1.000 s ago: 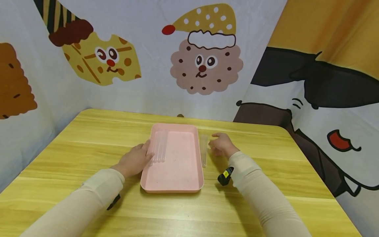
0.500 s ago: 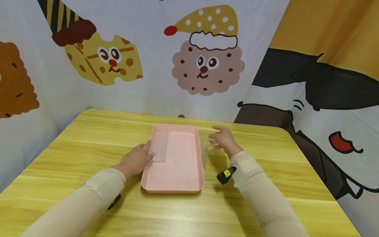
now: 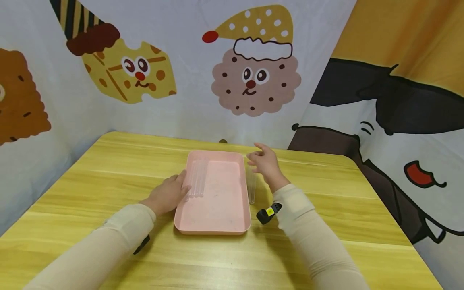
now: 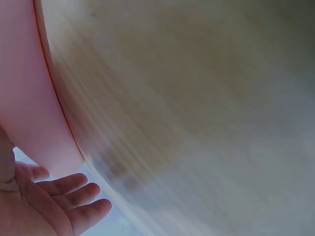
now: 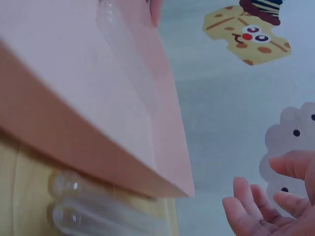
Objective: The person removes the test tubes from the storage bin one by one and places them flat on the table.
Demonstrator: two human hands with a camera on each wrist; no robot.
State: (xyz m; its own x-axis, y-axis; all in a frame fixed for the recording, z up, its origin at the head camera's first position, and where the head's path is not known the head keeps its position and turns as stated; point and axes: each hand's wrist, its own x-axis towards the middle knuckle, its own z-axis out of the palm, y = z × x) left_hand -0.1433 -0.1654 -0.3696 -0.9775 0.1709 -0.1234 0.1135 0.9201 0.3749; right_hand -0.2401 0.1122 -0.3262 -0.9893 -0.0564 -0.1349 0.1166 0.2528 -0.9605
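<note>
In the head view, my left hand [image 3: 168, 193] holds the left rim of a pink tray [image 3: 221, 217], thumb over the edge. The other fingers spread loosely outside the wall in the left wrist view. Several clear round-ended test tubes [image 3: 197, 179] lie side by side along the tray's left part. Two more clear test tubes [image 5: 69, 216] lie on the table beside the tray's right wall. Above their far end hovers my right hand [image 3: 266, 164], fingers apart and loosely bent, with nothing visible in it.
The yellow wood-grain table [image 3: 108, 177] runs back to a cartoon-printed cloth [image 3: 188, 112]. A black wrist device [image 3: 269, 213] hangs beneath the right sleeve, close to the tabletop.
My right hand has moved up and towards the far end of the table tubes, its fingers opening out, then slightly left. The left hand and tray stay in place.
</note>
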